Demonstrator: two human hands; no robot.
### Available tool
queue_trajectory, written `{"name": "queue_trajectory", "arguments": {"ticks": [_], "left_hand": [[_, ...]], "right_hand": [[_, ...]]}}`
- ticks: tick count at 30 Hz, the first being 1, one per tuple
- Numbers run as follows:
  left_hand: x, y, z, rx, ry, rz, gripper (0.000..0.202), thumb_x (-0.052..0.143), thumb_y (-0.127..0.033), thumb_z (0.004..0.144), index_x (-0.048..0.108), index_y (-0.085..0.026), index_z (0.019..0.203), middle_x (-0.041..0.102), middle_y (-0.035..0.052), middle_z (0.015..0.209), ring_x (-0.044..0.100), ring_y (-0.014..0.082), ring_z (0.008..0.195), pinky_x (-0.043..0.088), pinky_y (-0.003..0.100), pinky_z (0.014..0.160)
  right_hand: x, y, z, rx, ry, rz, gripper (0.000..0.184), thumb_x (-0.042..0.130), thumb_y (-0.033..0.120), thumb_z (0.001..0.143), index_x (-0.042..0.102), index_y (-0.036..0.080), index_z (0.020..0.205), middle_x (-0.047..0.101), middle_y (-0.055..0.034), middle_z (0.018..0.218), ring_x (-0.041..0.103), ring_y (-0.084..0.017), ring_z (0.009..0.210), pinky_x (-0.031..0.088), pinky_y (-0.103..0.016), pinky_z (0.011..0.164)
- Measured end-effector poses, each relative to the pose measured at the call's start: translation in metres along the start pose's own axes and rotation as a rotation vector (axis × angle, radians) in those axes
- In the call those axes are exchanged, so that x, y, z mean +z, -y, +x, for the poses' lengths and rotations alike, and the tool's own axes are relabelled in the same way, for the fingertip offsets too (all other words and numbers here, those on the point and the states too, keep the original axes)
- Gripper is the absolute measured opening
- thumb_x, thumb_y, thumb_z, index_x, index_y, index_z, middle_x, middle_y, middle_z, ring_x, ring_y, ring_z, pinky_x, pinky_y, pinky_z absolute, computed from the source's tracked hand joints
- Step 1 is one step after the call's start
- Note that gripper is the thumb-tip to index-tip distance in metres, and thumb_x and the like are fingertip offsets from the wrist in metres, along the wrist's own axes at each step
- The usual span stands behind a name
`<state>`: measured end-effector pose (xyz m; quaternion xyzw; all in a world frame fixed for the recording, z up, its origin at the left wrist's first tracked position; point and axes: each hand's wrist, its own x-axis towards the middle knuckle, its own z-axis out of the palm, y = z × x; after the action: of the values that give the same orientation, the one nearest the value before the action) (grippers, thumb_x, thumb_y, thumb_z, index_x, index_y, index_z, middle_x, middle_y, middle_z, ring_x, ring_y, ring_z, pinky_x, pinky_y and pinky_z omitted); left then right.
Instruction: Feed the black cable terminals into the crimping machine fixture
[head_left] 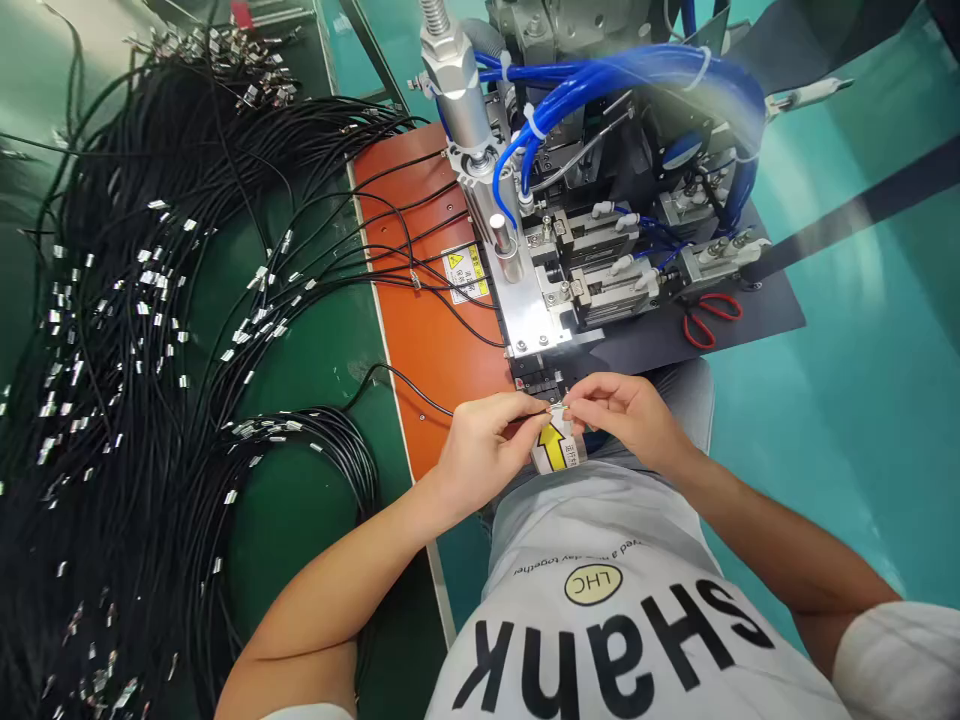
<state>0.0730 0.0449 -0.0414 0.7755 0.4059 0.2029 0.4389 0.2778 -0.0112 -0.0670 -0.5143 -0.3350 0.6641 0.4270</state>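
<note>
A black cable (401,377) curves in from the left over the orange plate and runs into my left hand (484,445). The thumb and forefinger of that hand are closed on it near its tip. Facing it, my right hand (634,415) pinches at the small cable end (556,406), whose fine detail is too small to make out. Both hands meet just in front of the black feed track (536,378) of a pneumatic machine (540,325). Below the fingertips is a label with a yellow arrow (553,447).
Several cables lie across the orange plate (405,330) into the machine. A large heap of black cables (127,330) with silvery ends covers the green bench (285,530) at left. Blue air hoses (637,65) arch overhead. Red-handled scissors (711,320) rest on the dark base plate at right.
</note>
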Motion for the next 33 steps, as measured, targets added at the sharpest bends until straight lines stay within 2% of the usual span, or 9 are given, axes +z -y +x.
{"name": "queue_trajectory", "arguments": {"ticks": [4,9,15,20,24,29,33], "left_hand": [[0.003,0.000,0.000,0.030,-0.013,-0.066,0.010,0.066,-0.024,0.088,0.073,-0.018,0.090,0.075,0.0031,0.082,0.066,0.0122,0.067,0.051,0.022,0.063],[0.001,0.000,0.000,-0.052,0.055,-0.276,0.010,0.066,-0.026,0.090,0.072,-0.018,0.089,0.074,0.0017,0.078,0.066,0.0109,0.067,0.051,0.020,0.062],[-0.001,0.001,-0.001,-0.197,0.092,-0.453,0.018,0.065,-0.033,0.091,0.070,-0.016,0.085,0.071,0.0027,0.073,0.066,0.0117,0.066,0.052,0.020,0.060],[-0.001,0.001,-0.001,-0.207,0.078,-0.473,0.017,0.068,-0.032,0.088,0.070,-0.015,0.086,0.070,0.0031,0.072,0.066,0.0121,0.064,0.052,0.020,0.057],[0.000,0.002,-0.002,-0.192,0.051,-0.471,0.016,0.070,-0.031,0.087,0.071,-0.015,0.086,0.071,0.0040,0.075,0.067,0.0129,0.066,0.053,0.021,0.059],[0.004,0.002,-0.003,-0.185,-0.016,-0.537,0.018,0.070,-0.028,0.087,0.073,-0.017,0.101,0.072,0.0055,0.090,0.067,0.0126,0.073,0.055,0.021,0.063],[0.002,0.003,0.000,-0.237,0.013,-0.669,0.017,0.069,-0.027,0.088,0.074,-0.016,0.098,0.068,0.0041,0.085,0.062,0.0089,0.060,0.053,0.021,0.056]], "right_hand": [[0.000,0.000,0.007,0.012,0.060,0.093,0.013,0.078,0.031,0.081,0.073,0.019,0.083,0.068,0.0016,0.071,0.061,-0.010,0.063,0.052,-0.022,0.065],[-0.001,-0.004,0.011,0.054,0.115,0.173,0.012,0.078,0.029,0.081,0.072,0.019,0.081,0.065,0.0031,0.068,0.056,-0.007,0.057,0.049,-0.021,0.058],[0.002,-0.007,0.009,-0.003,0.041,0.080,0.012,0.080,0.026,0.078,0.071,0.019,0.082,0.067,0.0028,0.071,0.057,-0.008,0.058,0.049,-0.020,0.057],[-0.001,-0.001,0.010,-0.004,0.058,0.051,0.013,0.080,0.028,0.078,0.071,0.020,0.083,0.067,0.0020,0.073,0.058,-0.009,0.059,0.050,-0.021,0.057],[0.004,-0.001,0.011,-0.054,0.056,0.021,0.011,0.079,0.026,0.078,0.072,0.020,0.082,0.066,0.0020,0.073,0.058,-0.009,0.061,0.050,-0.022,0.058],[0.016,-0.002,0.007,-0.161,-0.001,-0.103,0.009,0.075,0.026,0.082,0.069,0.019,0.082,0.064,0.0016,0.073,0.057,-0.010,0.059,0.047,-0.024,0.054],[0.019,-0.001,0.004,-0.196,-0.038,-0.182,0.009,0.072,0.024,0.085,0.066,0.019,0.080,0.063,0.0019,0.073,0.057,-0.010,0.058,0.044,-0.025,0.054]]}}
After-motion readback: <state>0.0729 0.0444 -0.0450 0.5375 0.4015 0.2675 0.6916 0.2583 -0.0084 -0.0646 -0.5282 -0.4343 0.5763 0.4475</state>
